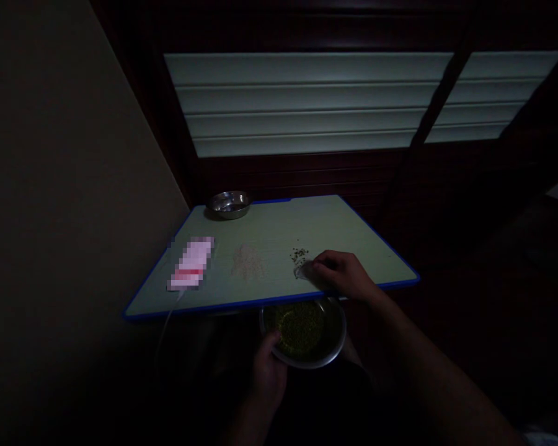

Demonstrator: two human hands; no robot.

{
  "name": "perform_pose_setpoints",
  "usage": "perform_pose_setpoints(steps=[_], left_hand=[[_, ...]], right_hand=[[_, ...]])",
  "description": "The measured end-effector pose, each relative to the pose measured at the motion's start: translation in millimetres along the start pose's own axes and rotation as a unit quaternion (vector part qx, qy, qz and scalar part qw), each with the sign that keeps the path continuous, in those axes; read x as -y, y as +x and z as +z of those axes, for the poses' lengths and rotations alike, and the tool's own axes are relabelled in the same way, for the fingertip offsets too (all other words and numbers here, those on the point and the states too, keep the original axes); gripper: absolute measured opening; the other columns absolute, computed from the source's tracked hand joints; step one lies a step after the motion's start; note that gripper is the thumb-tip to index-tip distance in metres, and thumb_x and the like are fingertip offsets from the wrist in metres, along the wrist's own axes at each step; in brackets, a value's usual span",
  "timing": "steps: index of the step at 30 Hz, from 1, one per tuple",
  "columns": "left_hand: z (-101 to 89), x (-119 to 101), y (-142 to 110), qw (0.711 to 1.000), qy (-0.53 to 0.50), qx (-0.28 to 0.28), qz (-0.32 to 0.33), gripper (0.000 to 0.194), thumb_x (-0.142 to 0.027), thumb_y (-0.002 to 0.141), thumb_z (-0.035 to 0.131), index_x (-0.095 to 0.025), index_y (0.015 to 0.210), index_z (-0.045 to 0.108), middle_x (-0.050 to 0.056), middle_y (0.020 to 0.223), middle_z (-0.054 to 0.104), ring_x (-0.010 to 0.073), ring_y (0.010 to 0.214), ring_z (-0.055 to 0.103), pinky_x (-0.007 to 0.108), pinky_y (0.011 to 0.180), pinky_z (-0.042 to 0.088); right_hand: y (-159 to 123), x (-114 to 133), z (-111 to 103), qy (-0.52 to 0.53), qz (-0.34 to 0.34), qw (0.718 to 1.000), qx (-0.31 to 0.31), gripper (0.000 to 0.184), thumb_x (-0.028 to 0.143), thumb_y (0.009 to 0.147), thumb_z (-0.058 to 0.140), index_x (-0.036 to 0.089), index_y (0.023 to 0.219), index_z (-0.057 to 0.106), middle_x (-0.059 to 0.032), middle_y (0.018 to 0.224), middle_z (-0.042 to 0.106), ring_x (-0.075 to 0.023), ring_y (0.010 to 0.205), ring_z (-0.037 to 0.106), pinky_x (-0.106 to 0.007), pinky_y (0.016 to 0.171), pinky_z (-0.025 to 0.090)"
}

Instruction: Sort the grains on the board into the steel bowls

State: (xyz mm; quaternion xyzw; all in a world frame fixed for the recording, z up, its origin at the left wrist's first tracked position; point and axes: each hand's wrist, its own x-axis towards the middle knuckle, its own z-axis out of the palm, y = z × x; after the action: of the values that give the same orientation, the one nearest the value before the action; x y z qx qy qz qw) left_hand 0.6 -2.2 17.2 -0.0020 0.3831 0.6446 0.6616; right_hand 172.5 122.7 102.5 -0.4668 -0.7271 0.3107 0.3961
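Observation:
My left hand (pixel 268 365) grips the near left rim of a metal bowl (pixel 323 360), thumb over the edge. Small green beans or seeds (pixel 300 328) cover the bowl's bottom, just below the table's front edge. Over the table, my right hand (pixel 341 271) is closed on a small pale translucent piece (pixel 304 271); dim light hides its exact kind. That piece touches the tabletop beside a few scattered dark green beans (pixel 300 254). To their left lies a thin patch of pale grains (pixel 247 261), perhaps rice.
The pale green table (pixel 279 226) has a blue edge. A second metal bowl (pixel 230 205) stands at its far left corner. A blurred-out phone-like device (pixel 192 263) with a white cable (pixel 167 322) lies at the left. Behind are dark wooden doors with pale slatted panels (pixel 307 102).

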Motion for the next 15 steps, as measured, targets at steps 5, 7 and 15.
perform_pose_setpoints(steps=[5,7,15], left_hand=[[0.7,-0.4,-0.8,1.0,0.011,0.009,0.007,0.043,-0.024,0.067,0.066,-0.018,0.109,0.07,0.008,0.095,0.077,0.0295,0.106,0.066,0.047,0.102,0.045],[0.1,-0.1,-0.2,1.0,0.01,0.011,0.006,0.043,-0.024,0.067,0.066,-0.018,0.11,0.07,0.008,0.096,0.077,0.029,0.105,0.067,0.047,0.102,0.046],[1.4,0.3,-1.2,1.0,-0.009,0.012,0.012,0.047,-0.021,0.068,0.066,-0.018,0.115,0.067,0.007,0.098,0.076,0.0276,0.108,0.066,0.044,0.102,0.046]], right_hand=[[-0.1,3.3,1.4,0.002,-0.004,1.0,0.029,0.022,0.034,0.081,0.061,0.017,0.086,0.073,-0.0056,0.08,0.074,-0.0177,0.072,0.064,-0.029,0.066,0.049],[-0.8,4.7,1.4,0.018,-0.005,0.999,0.047,0.021,0.033,0.081,0.061,0.017,0.087,0.073,-0.0062,0.083,0.075,-0.0185,0.075,0.065,-0.03,0.068,0.05],[-4.6,10.5,-2.0,0.063,-0.005,0.995,0.082,0.017,0.03,0.08,0.063,0.018,0.087,0.074,-0.006,0.086,0.076,-0.0186,0.079,0.067,-0.032,0.073,0.052]])
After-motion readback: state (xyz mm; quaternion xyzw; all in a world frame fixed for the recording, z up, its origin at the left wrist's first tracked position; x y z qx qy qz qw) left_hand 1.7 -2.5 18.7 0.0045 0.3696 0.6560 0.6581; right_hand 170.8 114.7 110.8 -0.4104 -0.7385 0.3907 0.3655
